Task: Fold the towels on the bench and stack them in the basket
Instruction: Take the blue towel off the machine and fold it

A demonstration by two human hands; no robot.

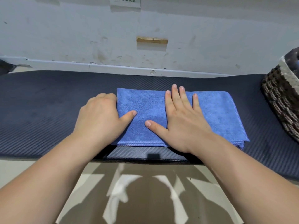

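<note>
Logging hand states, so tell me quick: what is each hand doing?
Left hand: curled over the blue towel's left edge, grip unclear.
Right hand: open, flat on it.

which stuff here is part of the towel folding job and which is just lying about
Job: folded blue microfibre towel, dark padded bench, woven brown-and-cream basket, left hand, right hand.
Lying about: small wooden block on the white wall.

The basket [282, 101] is cut off at the right edge; left-hand fingers [103, 96] curl out of sight.
</note>
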